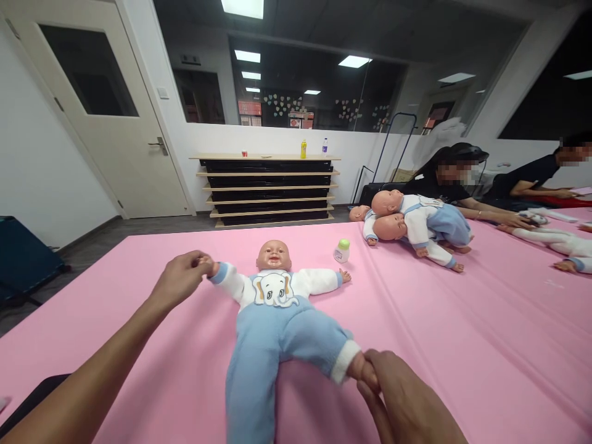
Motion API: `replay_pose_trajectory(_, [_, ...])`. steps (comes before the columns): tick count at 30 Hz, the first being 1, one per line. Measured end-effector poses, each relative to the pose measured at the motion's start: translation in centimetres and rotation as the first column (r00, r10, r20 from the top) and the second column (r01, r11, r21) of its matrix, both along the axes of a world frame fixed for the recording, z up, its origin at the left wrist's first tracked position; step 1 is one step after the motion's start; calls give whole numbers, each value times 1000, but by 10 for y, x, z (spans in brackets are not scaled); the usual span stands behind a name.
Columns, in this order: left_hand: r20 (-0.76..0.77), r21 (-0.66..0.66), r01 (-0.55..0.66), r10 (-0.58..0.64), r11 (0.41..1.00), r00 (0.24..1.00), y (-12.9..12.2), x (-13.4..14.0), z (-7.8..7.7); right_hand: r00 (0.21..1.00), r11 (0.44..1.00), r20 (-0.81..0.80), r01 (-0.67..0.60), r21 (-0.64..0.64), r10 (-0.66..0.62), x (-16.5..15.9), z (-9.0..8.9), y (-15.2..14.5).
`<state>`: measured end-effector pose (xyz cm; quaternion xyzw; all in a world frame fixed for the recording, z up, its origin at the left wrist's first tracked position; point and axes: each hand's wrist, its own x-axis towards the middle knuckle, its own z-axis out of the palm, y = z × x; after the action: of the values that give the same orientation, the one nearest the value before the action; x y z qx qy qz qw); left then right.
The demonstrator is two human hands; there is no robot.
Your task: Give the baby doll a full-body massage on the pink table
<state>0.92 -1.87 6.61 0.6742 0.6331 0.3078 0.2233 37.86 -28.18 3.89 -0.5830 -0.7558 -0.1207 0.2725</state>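
A baby doll [277,308] lies on its back on the pink mat [161,382], dressed in a white and blue suit with an elephant face on the chest. My left hand [178,279] pinches the doll's hand on the left side of the view, with that arm stretched outward. At the lower right, my right hand [404,391] is closed round the doll's bare foot, and that leg is angled out to the side. The doll's other arm rests spread on the mat. Its other leg runs down out of the frame.
A small bottle with a green cap [342,251] stands beyond the doll. Several more dolls [430,222] are piled at the right. Behind them a person in black [446,176] handles another doll; a second person sits farther right. Stacked folding tables [268,179] stand by the wall.
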Motion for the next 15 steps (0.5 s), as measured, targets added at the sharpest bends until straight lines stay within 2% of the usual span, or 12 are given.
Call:
replay_pose_trajectory(2, [-147, 41, 108, -101, 993, 984, -5, 36, 22, 997, 999, 58, -41, -11, 42, -9, 19, 17])
replay_pose_trajectory(4, [-282, 82, 218, -188, 972, 941, -10, 73, 31, 993, 997, 99, -58, -59, 64, -23, 30, 33])
replay_pose_trajectory(6, [-411, 102, 313, -246, 944, 878, -15, 107, 28, 989, 990, 121, -68, -122, 83, -37, 31, 50])
replay_pose_trajectory(10, [-575, 36, 443, -344, 896, 742, -24, 154, 4, 988, 966, 106, -85, -246, 114, -58, 13, 85])
replay_pose_trajectory(13, [-598, -16, 468, -383, 884, 704, -26, 162, -5, 992, 952, 58, -88, -292, 110, -62, 3, 98])
replay_pose_trajectory(15, [-573, -11, 465, -387, 885, 723, -25, 156, 0, 994, 953, 53, -81, -291, 100, -59, 5, 96])
